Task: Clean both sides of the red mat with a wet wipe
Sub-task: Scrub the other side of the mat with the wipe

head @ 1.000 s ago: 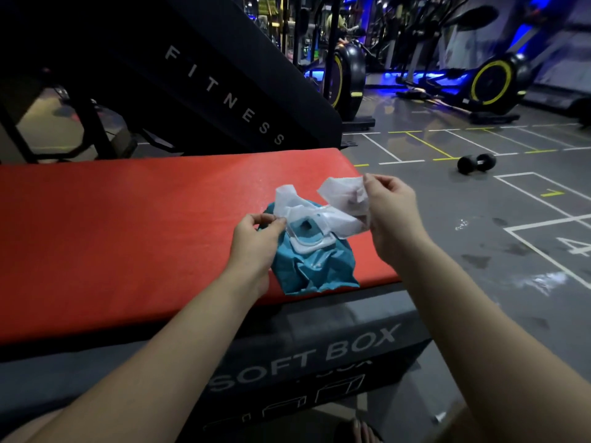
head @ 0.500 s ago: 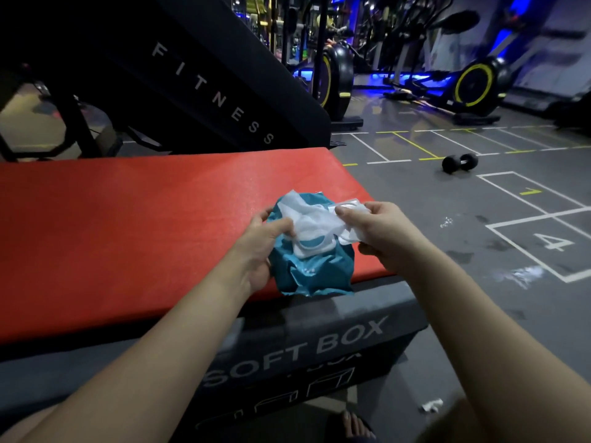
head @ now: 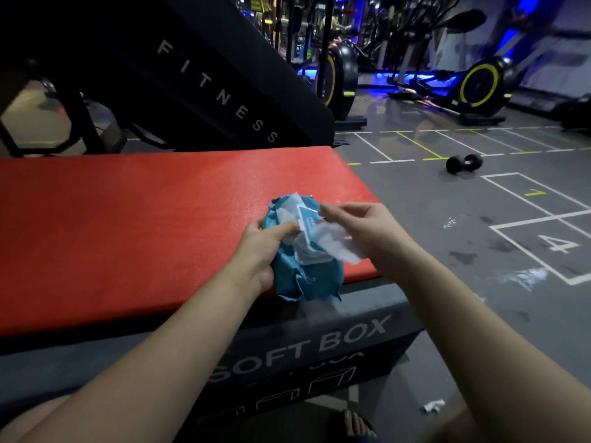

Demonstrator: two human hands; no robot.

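The red mat point(head: 134, 225) lies flat on top of a black soft box point(head: 307, 343). At its near right corner my left hand point(head: 262, 247) grips a crumpled teal wipe pack point(head: 303, 279), thumb pressed near the raised flap. My right hand point(head: 358, 228) pinches a white wet wipe point(head: 335, 243) that hangs out of the pack's opening toward the right. Both hands hold these just above the mat's front edge.
A black slanted pad marked FITNESS point(head: 217, 91) rises behind the mat. A dumbbell point(head: 464, 163) lies on the grey marked floor to the right, with exercise machines point(head: 476, 84) beyond. A scrap of white litter point(head: 433, 406) and a sandalled foot point(head: 355, 425) are near the box's base.
The right hand dropped from above the pack, closed in on its opening, and now draws the white wipe out to the right. The left hand's grip shifted further round the pack.
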